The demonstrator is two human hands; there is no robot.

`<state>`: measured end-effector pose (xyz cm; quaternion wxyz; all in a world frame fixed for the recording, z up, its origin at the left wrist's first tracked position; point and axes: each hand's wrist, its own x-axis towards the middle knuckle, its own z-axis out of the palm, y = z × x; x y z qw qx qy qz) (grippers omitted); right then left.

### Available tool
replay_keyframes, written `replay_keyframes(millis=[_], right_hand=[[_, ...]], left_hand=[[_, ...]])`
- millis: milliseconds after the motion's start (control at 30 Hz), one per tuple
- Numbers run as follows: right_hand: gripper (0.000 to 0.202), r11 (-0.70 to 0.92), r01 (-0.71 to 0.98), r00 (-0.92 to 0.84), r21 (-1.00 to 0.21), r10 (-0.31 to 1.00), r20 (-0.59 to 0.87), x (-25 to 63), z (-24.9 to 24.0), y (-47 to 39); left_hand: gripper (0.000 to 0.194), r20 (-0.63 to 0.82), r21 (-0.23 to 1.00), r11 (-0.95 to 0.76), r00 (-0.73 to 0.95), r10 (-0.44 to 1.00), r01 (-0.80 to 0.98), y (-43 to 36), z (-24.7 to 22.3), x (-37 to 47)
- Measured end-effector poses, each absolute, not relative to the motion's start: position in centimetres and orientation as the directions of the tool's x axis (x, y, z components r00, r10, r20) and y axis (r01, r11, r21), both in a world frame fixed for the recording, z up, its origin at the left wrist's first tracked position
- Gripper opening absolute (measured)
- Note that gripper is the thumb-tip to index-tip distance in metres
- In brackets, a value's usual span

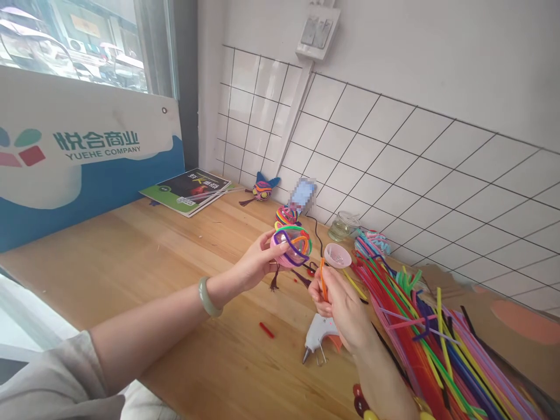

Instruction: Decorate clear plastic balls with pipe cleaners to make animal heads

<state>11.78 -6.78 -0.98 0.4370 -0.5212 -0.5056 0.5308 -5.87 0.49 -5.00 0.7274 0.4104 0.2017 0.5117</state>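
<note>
My left hand (pixel 265 259) grips a clear round ball (pixel 297 245) wrapped with pink, purple, green and orange pipe cleaners, held above the wooden table. A dark tassel (pixel 274 280) hangs beneath it. To the right of the ball, my right hand (pixel 335 291) pinches a short orange pipe cleaner (pixel 323 277), upright and apart from the ball. Under my right hand lies a white glue gun (pixel 315 335), nozzle toward me, partly covered by the hand. A short red piece (pixel 266 330) rests on the table nearby.
A pile of colourful pipe cleaners (pixel 420 326) spreads along the right. Behind my hands are a pink bowl (pixel 338 255), a glass jar (pixel 343 226), a blurred phone (pixel 303 195) and a finished ornament (pixel 263 189). Booklets (pixel 188 192) lie back left, near a printed board (pixel 96 175).
</note>
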Motion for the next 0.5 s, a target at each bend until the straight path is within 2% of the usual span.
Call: replay_keyframes(millis=[133,267,367,500], right_hand=[[0.042,0.087,0.304,-0.008,-0.949,0.996,0.088,10.9,-0.8,-7.5],[0.027,0.332,0.558,0.021,-0.76,0.91,0.413,10.3,-0.8,-8.0],[0.02,0.462,0.643,-0.029,-0.611,0.812,0.583,10.2,-1.0,-8.2],[0.017,0.52,0.717,-0.089,-0.465,0.729,0.679,10.0,-1.3,-8.4]], left_hand=[[0.048,0.144,0.792,0.164,0.441,0.886,-0.588,0.2,-5.2,-5.5],[0.052,0.159,0.807,0.143,0.444,0.882,-0.573,-0.2,-5.2,-5.1],[0.056,0.155,0.836,0.088,0.387,0.909,-0.541,-0.5,-5.5,-4.8],[0.058,0.176,0.864,0.022,0.342,0.923,-0.503,-0.6,-6.2,-4.6]])
